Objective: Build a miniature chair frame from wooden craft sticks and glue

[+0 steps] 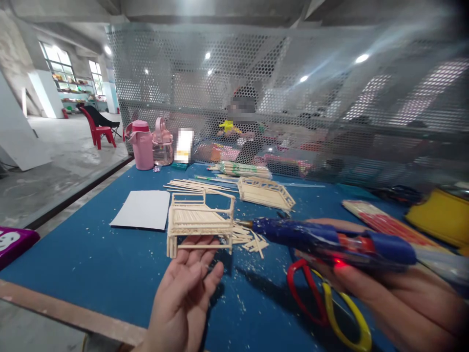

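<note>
One stick frame (200, 228), left fingers (194, 255) half-hidden

Light is fairly bright but soft: daylight blows out the tall paned glass windows (56, 61) at ten o'clock, while round white ceiling lamps (362, 58) flare toward two o'clock, streaking haze over the grey perforated metal screen (315, 112). Dark vignetting eats the far two o'clock corner. At four o'clock, the right hand (399, 300) and its blue cylindrical tool (315, 244), glowing red at one spot, are motion-blurred. Soft shadows fall across the flat blue counter (91, 264) at five o'clock. Wide-angle stretching shows toward the edges.
</note>
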`<state>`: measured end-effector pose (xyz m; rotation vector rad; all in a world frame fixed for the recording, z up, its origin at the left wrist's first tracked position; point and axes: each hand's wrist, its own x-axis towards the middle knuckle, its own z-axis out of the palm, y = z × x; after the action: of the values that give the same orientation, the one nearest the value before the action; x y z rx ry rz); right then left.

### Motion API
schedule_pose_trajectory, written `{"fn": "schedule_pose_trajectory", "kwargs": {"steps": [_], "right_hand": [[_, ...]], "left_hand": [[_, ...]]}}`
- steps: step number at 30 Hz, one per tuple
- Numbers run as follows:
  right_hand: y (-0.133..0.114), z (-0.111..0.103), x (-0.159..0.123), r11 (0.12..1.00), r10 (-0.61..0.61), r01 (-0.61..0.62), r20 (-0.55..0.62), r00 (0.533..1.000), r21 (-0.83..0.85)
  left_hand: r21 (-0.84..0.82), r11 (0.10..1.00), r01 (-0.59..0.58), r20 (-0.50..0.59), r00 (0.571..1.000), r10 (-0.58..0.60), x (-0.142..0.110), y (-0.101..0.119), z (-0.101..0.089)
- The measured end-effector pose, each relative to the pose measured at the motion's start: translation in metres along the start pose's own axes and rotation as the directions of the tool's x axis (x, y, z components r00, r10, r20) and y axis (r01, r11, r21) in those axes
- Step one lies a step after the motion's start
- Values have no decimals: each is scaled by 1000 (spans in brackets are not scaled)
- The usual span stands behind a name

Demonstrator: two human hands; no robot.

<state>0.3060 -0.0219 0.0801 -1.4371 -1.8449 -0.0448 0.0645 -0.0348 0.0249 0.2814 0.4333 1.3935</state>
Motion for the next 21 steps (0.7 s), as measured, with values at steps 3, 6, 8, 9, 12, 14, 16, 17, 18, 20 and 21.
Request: {"fn": "schedule_pose_trajectory", "kwargs": {"steps": [3,6,8,9,12,14,16,17,18,20,21], "right_hand": [[6,0,-3,991,-131,132,37,991,-22],[8,-1,-4,985,-152,156,52,987,-77],[4,-1,-3,982,-146,152,61,987,-109],[2,-1,-2,981,-142,149,59,988,-122],[-6,0,3,981,-131,142,90,987,-129],[-8,1,5,982,-125,140,126,984,-124],[-8,2,6,981,-129,146,126,983,-128],[-7,2,6,980,-135,151,120,983,-133],[-6,2,5,978,-141,157,117,983,-137],[-3,2,4,977,-143,159,122,982,-141],[-2,2,3,977,-138,156,124,983,-144]], "left_hand": [[-10,1000,2,-8,1000,-2,0,0,1],[-26,1000,5,-16,1000,-5,0,0,1],[-25,1000,7,-14,1000,-7,0,0,1],[-22,1000,7,-12,1000,-7,0,0,1],[-11,1000,2,-1,1000,-2,0,0,1],[-5,1000,-1,5,1000,1,0,0,1],[-2,1000,-3,4,1000,3,0,0,1],[-3,1000,-5,1,1000,5,0,0,1],[-5,1000,-7,-3,1000,7,0,0,1],[-15,1000,-9,-6,1000,9,-1,0,1],[-20,1000,-8,-7,1000,8,-1,0,1]]}}
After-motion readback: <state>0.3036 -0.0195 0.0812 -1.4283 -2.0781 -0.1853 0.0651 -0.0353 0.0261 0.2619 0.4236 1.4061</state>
